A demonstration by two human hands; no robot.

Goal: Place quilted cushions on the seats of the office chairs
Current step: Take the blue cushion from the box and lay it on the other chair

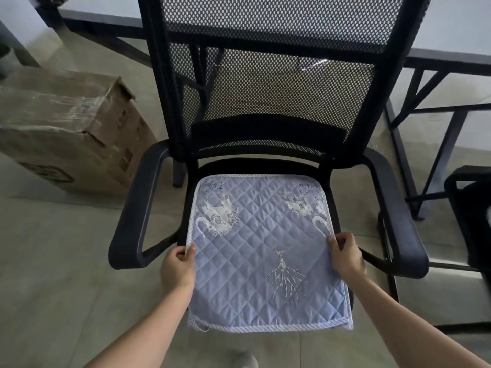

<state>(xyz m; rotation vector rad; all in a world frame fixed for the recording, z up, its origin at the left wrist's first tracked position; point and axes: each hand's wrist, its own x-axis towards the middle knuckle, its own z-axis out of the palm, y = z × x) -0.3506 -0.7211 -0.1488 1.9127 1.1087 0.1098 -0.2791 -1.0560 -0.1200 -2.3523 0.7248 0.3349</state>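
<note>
Looking down at one black office chair [268, 107], one quilted cushion [265, 251] and two bare hands.

Left hand [178, 266] closing on the cushion's left edge, thumb on top, fingers curling under. Right hand [345, 254] closing on the right edge the same way, fingers pinching the striped border. Both grips tight on fabric, roughly halfway along each side.

Between the two grips: pale blue cloth, square with rounded corners, stitched in a diamond pattern, piped in a striped trim. Beyond the grips, two white elephant prints with some handwriting-style lettering near the far corners; nearer than the grips, one white tree-like motif. Far half of the cushion lying on the chair seat, near half overhanging the front edge toward the viewer.

Beyond the grips, rising: the chair's tall mesh backrest, perforated and see-through, in a hard black frame. Outside each grip: one curved, smooth black armrest [138, 211], two in all.

Far out past the left grip: one crumpled cardboard box [71, 128] wrapped in clear tape, sitting on pale floor tiles [53, 274]. Behind the backrest: a grey-topped table on black metal legs [435, 107]. Past the right grip, at the frame's edge: part of a second black chair [473, 208], mostly cut off.
</note>
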